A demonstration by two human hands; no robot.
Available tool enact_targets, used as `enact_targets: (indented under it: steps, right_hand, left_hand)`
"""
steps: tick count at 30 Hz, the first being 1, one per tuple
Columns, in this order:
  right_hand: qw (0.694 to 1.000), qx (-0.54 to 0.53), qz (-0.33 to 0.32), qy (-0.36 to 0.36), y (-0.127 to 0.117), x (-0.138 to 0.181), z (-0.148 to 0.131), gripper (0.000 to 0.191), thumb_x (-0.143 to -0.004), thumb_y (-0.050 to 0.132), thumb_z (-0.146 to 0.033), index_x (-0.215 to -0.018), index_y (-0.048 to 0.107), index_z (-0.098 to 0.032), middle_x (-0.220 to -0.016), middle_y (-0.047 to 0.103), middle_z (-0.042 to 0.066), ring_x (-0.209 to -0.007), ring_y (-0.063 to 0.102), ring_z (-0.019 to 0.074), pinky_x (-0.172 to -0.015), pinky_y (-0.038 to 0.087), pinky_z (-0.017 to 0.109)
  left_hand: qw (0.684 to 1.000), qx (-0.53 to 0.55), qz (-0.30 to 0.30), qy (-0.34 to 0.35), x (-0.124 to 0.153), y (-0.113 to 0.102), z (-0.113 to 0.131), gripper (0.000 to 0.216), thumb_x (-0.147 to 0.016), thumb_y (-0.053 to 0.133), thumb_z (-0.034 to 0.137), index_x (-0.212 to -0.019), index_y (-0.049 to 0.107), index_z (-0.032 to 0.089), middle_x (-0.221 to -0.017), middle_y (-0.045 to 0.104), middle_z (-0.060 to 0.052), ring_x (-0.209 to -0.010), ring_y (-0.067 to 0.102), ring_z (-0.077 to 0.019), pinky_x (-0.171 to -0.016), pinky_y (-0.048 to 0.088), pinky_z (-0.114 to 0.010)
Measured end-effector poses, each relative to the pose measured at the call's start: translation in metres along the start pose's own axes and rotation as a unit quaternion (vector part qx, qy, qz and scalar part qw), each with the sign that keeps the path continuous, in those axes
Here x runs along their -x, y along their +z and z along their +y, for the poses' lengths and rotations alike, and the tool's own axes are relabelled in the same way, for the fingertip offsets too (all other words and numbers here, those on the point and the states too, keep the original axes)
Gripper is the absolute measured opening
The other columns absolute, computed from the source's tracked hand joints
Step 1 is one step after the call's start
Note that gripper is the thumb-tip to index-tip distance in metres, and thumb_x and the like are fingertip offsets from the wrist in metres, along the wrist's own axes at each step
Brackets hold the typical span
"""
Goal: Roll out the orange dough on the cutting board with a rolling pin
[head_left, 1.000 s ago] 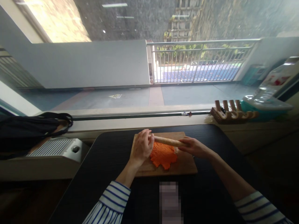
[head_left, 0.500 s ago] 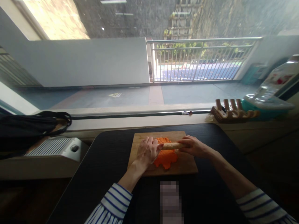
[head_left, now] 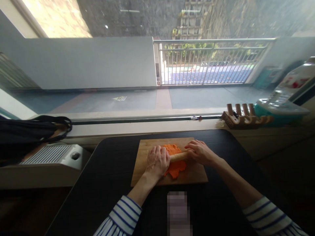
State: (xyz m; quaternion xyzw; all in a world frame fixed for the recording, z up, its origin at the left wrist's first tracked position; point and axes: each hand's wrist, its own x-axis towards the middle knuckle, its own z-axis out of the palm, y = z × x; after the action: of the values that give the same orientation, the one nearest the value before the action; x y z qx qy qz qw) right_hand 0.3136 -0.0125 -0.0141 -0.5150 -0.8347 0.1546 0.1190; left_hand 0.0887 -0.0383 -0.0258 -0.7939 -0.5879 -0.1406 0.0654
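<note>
A light wooden rolling pin (head_left: 178,157) lies across a flattened sheet of orange dough (head_left: 175,169) with ragged edges. My left hand (head_left: 158,161) is closed over the pin's left end, hiding that end and part of the dough's left side. At the other end, my right hand (head_left: 199,151) has its fingers wrapped round the pin. Under the dough is a wooden cutting board (head_left: 142,167), resting on a black table (head_left: 108,167).
A pixelated pinkish object (head_left: 179,213) lies on the table near me. Along the windowsill at right are a wooden rack (head_left: 242,118), a teal box (head_left: 278,113) and a plastic bottle (head_left: 289,83). A dark bag (head_left: 27,131) sits at left above a white unit (head_left: 55,159).
The rolling pin has tilted, its left end coming slightly nearer to me. My left hand has moved a little lower, and my right hand has shifted slightly left.
</note>
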Motion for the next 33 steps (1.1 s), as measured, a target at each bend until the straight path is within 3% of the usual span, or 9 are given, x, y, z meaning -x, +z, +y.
enact_targets:
  steps: [3, 5, 8, 11, 19, 24, 27, 33]
  right_hand:
    - [0.999, 0.028, 0.032, 0.032, 0.008, -0.007, -0.012, 0.034, -0.092, 0.032, -0.027, -0.111, 0.060, -0.023, -0.116, 0.061, 0.007, -0.109, 0.051, 0.0211, -0.097, 0.031, 0.042]
    - [0.997, 0.055, 0.044, 0.041, 0.014, -0.010, -0.021, 0.035, -0.093, 0.031, -0.030, -0.114, 0.058, -0.023, -0.122, 0.058, 0.008, -0.112, 0.049, 0.0228, -0.101, 0.025, 0.047]
    - [0.992, 0.097, 0.056, 0.050, 0.019, -0.015, -0.029, 0.036, -0.092, 0.032, -0.029, -0.118, 0.055, -0.023, -0.131, 0.052, 0.010, -0.117, 0.045, 0.0250, -0.105, 0.016, 0.053]
    - [0.990, 0.114, 0.049, 0.064, 0.020, -0.023, -0.029, 0.039, -0.091, 0.031, -0.029, -0.124, 0.051, -0.022, -0.136, 0.047, 0.011, -0.125, 0.038, 0.0256, -0.106, 0.012, 0.055]
    - [0.990, 0.090, -0.037, 0.105, 0.014, -0.060, -0.016, 0.046, -0.089, 0.029, -0.031, -0.133, 0.042, -0.022, -0.145, 0.036, 0.009, -0.135, 0.022, 0.0254, -0.105, 0.015, 0.062]
    - [0.989, 0.080, -0.046, 0.118, 0.014, -0.077, -0.012, 0.042, -0.087, 0.033, -0.029, -0.127, 0.045, -0.022, -0.139, 0.042, 0.011, -0.132, 0.028, 0.0260, -0.104, 0.018, 0.063]
    - [0.989, 0.068, -0.014, 0.130, 0.014, -0.086, -0.013, 0.039, -0.089, 0.030, -0.030, -0.124, 0.047, -0.020, -0.135, 0.047, 0.012, -0.130, 0.032, 0.0250, -0.103, 0.019, 0.063]
    - [0.986, 0.077, -0.024, 0.148, 0.013, -0.082, -0.016, 0.046, -0.092, 0.028, -0.039, -0.132, 0.041, -0.020, -0.142, 0.040, 0.012, -0.135, 0.025, 0.0261, -0.104, 0.016, 0.063]
  left_hand:
    - [0.999, 0.020, 0.032, -0.020, 0.001, 0.004, 0.002, 0.029, -0.086, 0.041, 0.026, -0.103, 0.060, 0.012, -0.109, 0.061, -0.018, -0.101, 0.055, -0.0304, -0.086, 0.040, -0.043]
    - [0.997, 0.032, 0.059, -0.020, 0.001, 0.010, 0.002, 0.039, -0.085, 0.041, 0.025, -0.118, 0.055, 0.008, -0.127, 0.052, -0.023, -0.118, 0.047, -0.0341, -0.097, 0.033, -0.048]
    - [0.995, 0.055, 0.080, -0.018, -0.001, 0.019, 0.001, 0.047, -0.084, 0.041, 0.024, -0.128, 0.050, 0.008, -0.138, 0.043, -0.023, -0.129, 0.038, -0.0338, -0.107, 0.022, -0.050]
    - [0.995, 0.058, 0.077, -0.027, -0.008, 0.024, -0.003, 0.050, -0.084, 0.041, 0.024, -0.131, 0.047, 0.008, -0.139, 0.043, -0.023, -0.130, 0.037, -0.0334, -0.108, 0.019, -0.052]
    - [0.997, 0.007, 0.069, -0.045, -0.029, 0.028, -0.009, 0.049, -0.087, 0.037, 0.028, -0.129, 0.048, 0.007, -0.132, 0.050, -0.021, -0.123, 0.046, -0.0322, -0.103, 0.032, -0.050]
    - [0.997, 0.007, 0.051, -0.054, -0.037, 0.025, -0.011, 0.048, -0.087, 0.035, 0.028, -0.127, 0.050, 0.006, -0.130, 0.053, -0.020, -0.121, 0.047, -0.0315, -0.101, 0.035, -0.048]
    - [0.997, 0.010, 0.044, -0.061, -0.044, 0.022, -0.014, 0.047, -0.087, 0.035, 0.027, -0.125, 0.051, 0.006, -0.128, 0.054, -0.020, -0.119, 0.049, -0.0305, -0.100, 0.037, -0.048]
    - [0.997, 0.010, 0.005, -0.072, -0.039, 0.022, -0.012, 0.049, -0.089, 0.033, 0.029, -0.127, 0.050, 0.006, -0.130, 0.053, -0.020, -0.121, 0.048, -0.0306, -0.101, 0.037, -0.046]
